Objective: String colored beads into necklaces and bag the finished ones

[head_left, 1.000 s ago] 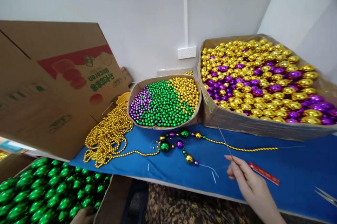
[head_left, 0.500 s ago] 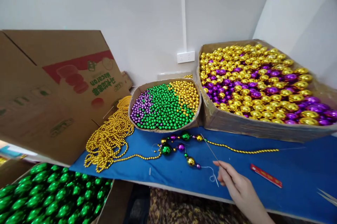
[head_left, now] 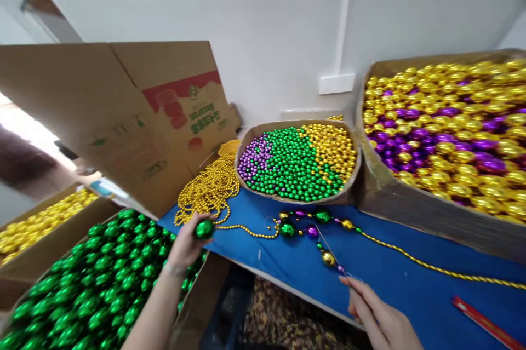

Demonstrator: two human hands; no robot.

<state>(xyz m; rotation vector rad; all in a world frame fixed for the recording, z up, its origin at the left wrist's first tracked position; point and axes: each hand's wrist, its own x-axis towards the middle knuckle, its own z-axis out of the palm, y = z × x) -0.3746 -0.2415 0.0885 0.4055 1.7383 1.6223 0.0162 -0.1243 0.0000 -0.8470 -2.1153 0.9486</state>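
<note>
My left hand (head_left: 187, 245) is raised over the box of large green beads (head_left: 90, 279) and pinches one large green bead (head_left: 204, 229) at the blue table's left edge. My right hand (head_left: 376, 314) at the table's near edge pinches a thin needle (head_left: 329, 248) whose tip points up-left toward the partly strung strand (head_left: 312, 227) of green, purple and gold beads. That strand runs on into a thin gold bead chain (head_left: 431, 268) to the right.
A round tray (head_left: 299, 161) holds small purple, green and gold beads. A big box (head_left: 447, 131) of gold and purple beads stands right. A gold chain pile (head_left: 209, 188), tilted cardboard (head_left: 123, 114), a gold bead box (head_left: 36, 224) and a red strip (head_left: 485, 322) lie around.
The view swung left. My left hand came up from the green bead box holding a large green bead. My right hand with the needle moved left, nearer the strand's end.
</note>
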